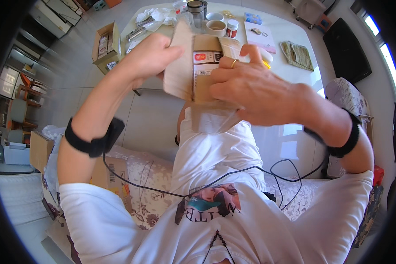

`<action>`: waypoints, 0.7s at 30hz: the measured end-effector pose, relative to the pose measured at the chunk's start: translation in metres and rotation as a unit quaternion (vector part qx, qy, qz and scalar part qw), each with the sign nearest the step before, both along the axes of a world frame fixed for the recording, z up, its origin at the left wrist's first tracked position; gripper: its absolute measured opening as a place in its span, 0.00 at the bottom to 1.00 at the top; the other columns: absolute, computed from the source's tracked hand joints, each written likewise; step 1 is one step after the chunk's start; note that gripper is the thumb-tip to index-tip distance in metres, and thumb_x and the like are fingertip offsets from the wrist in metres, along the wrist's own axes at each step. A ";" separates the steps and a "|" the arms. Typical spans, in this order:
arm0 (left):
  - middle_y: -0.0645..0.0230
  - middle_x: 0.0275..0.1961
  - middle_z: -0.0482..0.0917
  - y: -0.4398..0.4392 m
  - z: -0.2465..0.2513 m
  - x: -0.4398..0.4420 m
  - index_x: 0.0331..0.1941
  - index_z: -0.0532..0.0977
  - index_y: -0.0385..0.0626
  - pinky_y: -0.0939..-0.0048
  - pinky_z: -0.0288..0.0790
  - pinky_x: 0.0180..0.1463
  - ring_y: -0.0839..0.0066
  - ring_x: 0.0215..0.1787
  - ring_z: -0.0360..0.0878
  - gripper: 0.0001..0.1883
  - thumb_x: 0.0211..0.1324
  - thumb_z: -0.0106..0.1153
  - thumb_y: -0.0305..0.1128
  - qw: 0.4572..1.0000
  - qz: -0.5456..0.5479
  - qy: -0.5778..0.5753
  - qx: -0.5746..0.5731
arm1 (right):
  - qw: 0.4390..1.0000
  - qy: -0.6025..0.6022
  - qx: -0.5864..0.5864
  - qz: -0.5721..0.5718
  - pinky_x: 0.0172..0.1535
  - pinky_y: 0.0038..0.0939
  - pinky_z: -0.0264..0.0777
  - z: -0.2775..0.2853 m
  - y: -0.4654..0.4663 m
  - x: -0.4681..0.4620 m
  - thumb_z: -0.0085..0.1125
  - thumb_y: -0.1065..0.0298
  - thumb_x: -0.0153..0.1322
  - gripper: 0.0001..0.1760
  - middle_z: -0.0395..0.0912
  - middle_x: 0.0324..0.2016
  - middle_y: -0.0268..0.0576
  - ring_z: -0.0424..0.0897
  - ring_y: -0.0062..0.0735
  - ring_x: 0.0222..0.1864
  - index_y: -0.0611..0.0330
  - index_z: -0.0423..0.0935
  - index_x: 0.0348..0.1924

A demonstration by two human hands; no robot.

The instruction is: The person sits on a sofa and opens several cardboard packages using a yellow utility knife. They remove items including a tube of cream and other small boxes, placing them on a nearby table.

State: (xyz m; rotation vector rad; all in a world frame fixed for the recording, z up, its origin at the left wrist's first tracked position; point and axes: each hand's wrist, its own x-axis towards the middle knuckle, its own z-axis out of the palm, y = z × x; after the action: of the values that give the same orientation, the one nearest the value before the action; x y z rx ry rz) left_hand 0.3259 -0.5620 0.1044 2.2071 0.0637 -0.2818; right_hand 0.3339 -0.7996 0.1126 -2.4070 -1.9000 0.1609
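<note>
Both my hands hold a small cardboard box (180,74) above my lap, its flaps folded open. My left hand (151,56) grips the flap on the left between thumb and fingers. My right hand (247,79), with a ring on one finger, lies over the right side of the box, its fingers curled at the opening. Inside the box lies a printed item (203,62) with a red patch and a printed code. A flap with clear tape (214,118) hangs from the near side. The fingertips of my right hand are partly hidden.
A glass-topped table (293,36) stands ahead, bearing a tumbler (196,15), a mug (215,28), a pill bottle (232,28), keys (259,32) and a folded cloth (297,54). An open carton (107,49) is at its left. A black cable (217,178) crosses my lap.
</note>
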 end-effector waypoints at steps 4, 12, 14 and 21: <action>0.56 0.40 0.83 -0.012 -0.009 -0.042 0.42 0.75 0.28 0.65 0.79 0.34 0.70 0.37 0.84 0.17 0.62 0.55 0.35 0.984 0.067 0.021 -0.163 | 0.993 -0.085 -0.001 0.081 0.62 0.51 0.51 -0.002 -0.014 0.009 0.59 0.78 0.60 0.12 0.74 0.36 0.30 0.72 0.30 0.52 0.51 0.82 0.34; 0.47 0.54 0.76 -0.024 0.018 -0.019 0.42 0.77 0.28 0.54 0.66 0.62 0.61 0.55 0.77 0.25 0.46 0.69 0.39 0.853 -0.095 -0.296 0.421 | 0.972 -0.204 0.028 0.117 0.65 0.49 0.53 -0.004 -0.031 -0.004 0.60 0.70 0.61 0.04 0.70 0.33 0.29 0.74 0.23 0.48 0.47 0.80 0.28; 0.46 0.58 0.74 -0.042 0.043 -0.009 0.41 0.78 0.29 0.58 0.63 0.65 0.60 0.59 0.75 0.27 0.42 0.72 0.41 0.812 -0.141 -0.233 0.516 | 0.968 -0.215 0.058 0.114 0.64 0.50 0.54 -0.017 -0.036 -0.006 0.59 0.69 0.61 0.03 0.67 0.31 0.30 0.74 0.22 0.47 0.48 0.75 0.26; 0.51 0.45 0.78 -0.068 0.049 0.025 0.35 0.78 0.29 0.57 0.65 0.62 0.56 0.52 0.76 0.29 0.36 0.75 0.45 0.754 -0.301 -0.245 0.530 | 0.953 -0.254 0.147 0.070 0.61 0.48 0.59 -0.033 -0.049 -0.018 0.60 0.65 0.63 0.12 0.70 0.47 0.32 0.71 0.26 0.56 0.46 0.77 0.41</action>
State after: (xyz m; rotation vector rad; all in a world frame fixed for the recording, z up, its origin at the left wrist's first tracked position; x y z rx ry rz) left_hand 0.3508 -0.6299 0.1539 3.3136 -1.0465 0.0455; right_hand 0.3158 -0.8484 0.0793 -2.2525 -2.0914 -0.7526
